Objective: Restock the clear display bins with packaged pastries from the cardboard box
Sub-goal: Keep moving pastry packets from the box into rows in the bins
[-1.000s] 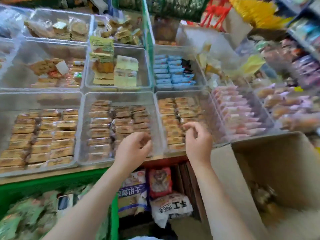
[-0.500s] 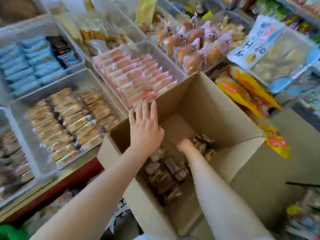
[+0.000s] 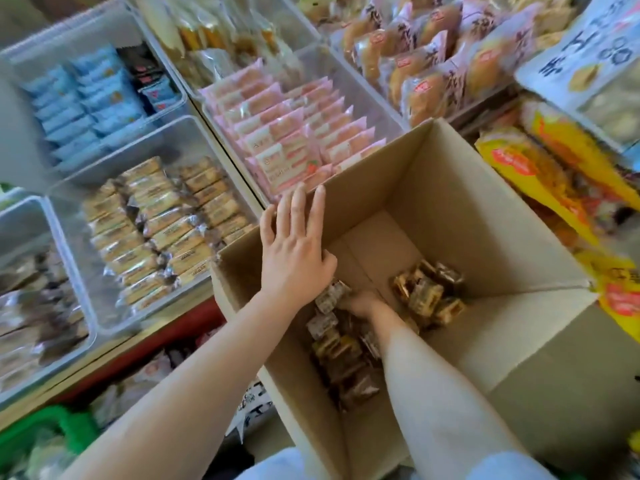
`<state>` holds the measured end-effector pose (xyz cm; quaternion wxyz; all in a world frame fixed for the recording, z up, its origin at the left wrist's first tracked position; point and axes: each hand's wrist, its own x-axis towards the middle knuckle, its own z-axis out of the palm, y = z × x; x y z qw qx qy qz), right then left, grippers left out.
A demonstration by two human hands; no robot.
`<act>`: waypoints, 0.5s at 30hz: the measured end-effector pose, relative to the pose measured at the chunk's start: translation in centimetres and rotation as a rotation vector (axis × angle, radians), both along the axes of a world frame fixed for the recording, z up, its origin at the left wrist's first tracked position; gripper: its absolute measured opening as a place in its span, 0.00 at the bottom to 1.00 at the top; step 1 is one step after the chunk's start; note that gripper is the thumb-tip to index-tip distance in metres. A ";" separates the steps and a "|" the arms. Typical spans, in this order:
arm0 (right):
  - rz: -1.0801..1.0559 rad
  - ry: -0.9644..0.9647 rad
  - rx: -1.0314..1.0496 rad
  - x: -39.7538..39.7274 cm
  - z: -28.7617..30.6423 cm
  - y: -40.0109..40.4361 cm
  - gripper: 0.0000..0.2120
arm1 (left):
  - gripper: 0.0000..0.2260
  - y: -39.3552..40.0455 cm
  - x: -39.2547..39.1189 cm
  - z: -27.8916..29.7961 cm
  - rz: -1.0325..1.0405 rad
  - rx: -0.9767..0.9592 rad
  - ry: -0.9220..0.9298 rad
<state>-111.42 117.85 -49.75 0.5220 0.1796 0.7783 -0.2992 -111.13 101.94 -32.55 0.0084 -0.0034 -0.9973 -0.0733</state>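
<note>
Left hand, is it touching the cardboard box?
Touching. The head view shows the left hand lying flat with straight fingers on the rim of the cardboard box, palm over the box's near-left edge.

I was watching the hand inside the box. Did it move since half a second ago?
Yes. The right hand moved across the floor of the cardboard box, away from the loose pile, toward the near-wall packets.

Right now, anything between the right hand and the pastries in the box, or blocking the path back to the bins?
Nothing visible. The right hand is already down among the packaged pastries on the floor of the cardboard box. The left hand rests on the box's near-left wall, beside the route to the clear bin, not across it.
</note>
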 end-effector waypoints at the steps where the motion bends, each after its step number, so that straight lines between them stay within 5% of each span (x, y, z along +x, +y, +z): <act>1: -0.138 0.002 -0.051 -0.9 1.6 -0.2 0.39 | 0.41 0.0 0.0 0.1 -0.001 0.019 -0.003; 5: -0.535 0.027 -0.426 -3.4 10.9 -0.8 0.22 | 0.33 -0.4 0.5 1.4 -0.018 0.164 -0.020; 8: -0.733 0.033 -0.701 -3.4 16.7 -1.1 0.18 | 0.19 -2.4 1.1 3.1 0.028 0.487 -0.031; 11: -0.761 -0.029 -0.981 -2.5 20.4 -2.9 0.24 | 0.11 -6.2 2.7 4.5 0.225 0.704 0.090; 15: -0.638 -0.066 -1.150 -1.2 23.2 -8.6 0.24 | 0.08 -12.6 7.1 3.8 0.392 0.675 0.228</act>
